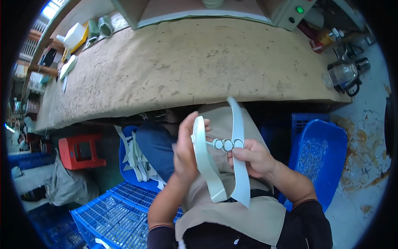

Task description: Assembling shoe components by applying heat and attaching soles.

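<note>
**Two Hands Hold a Sole and a White Strip**

A person in a tan apron (238,222) has both hands busy above their lap, just in front of the near edge of the desk (186,62). The left hand (186,159) is wrapped around a pale green shoe sole (204,159), which stands on its end with a bend in it. The right hand (259,159) pinches a long white strip (241,178) between thumb and finger. The top of the strip pokes up in front of the desk's near edge. Between the sole and the strip, three round silvery pieces (227,145) sit in a row.

By the desk's left edge lies a pale shoe (68,67). A white bottle (75,35) is near the far left corner. Close to the right edge is a clear jug (343,76). Below the desk, a blue tub full of white scraps (134,155) is on the left, next to a red stool (68,153). A blue basket (333,166) is on the right.
</note>
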Motion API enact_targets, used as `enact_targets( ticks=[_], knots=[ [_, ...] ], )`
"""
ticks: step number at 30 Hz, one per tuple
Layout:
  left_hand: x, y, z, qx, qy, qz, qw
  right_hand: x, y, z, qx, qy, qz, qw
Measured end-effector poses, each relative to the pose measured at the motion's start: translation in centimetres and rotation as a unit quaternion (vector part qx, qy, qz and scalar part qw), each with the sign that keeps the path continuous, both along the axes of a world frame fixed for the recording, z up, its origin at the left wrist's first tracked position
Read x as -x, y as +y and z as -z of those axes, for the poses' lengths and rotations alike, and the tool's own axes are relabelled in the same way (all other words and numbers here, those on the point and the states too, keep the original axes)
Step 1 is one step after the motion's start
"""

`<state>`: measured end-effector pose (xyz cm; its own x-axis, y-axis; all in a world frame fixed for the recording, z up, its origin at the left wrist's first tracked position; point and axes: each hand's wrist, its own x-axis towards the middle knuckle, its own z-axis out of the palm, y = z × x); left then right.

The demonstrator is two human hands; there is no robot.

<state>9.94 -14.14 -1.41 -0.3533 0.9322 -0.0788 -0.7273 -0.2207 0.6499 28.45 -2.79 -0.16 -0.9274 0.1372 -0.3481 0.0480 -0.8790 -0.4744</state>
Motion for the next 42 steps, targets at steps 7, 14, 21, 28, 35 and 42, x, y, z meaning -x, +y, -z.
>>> enact_targets(
  ticks=[7, 14, 21, 28, 35, 42],
  knots=[
    [-4.1, 0.3, 2.3, 0.226, 0.132, 0.115, 0.958, -1.7, -0.9, 0.4, 0.002, -0.163, 0.116, 0.98],
    [-5.3, 2.0, 6.7, 0.274, 0.264, 0.07, 0.922, -0.7, -0.1, 3.1, 0.023, -0.226, 0.192, 0.955],
    [-3.8, -2.9, 0.9, 0.335, 0.274, 0.008, 0.901, -0.6, 0.5, 3.7, 0.056, -0.209, 0.189, 0.958],
    [-3.6, -2.1, 0.6, 0.384, 0.172, 0.0, 0.907, 1.3, -0.7, 2.9, -0.066, -0.274, 0.176, 0.943],
    [-3.4, -1.8, 1.4, 0.38, 0.178, 0.032, 0.907, 1.1, -0.9, 3.4, -0.143, -0.277, 0.163, 0.936],
    [-3.3, -1.7, 2.2, 0.383, 0.174, 0.052, 0.906, 0.9, -0.3, 3.5, -0.156, -0.3, 0.136, 0.931]
  ],
)
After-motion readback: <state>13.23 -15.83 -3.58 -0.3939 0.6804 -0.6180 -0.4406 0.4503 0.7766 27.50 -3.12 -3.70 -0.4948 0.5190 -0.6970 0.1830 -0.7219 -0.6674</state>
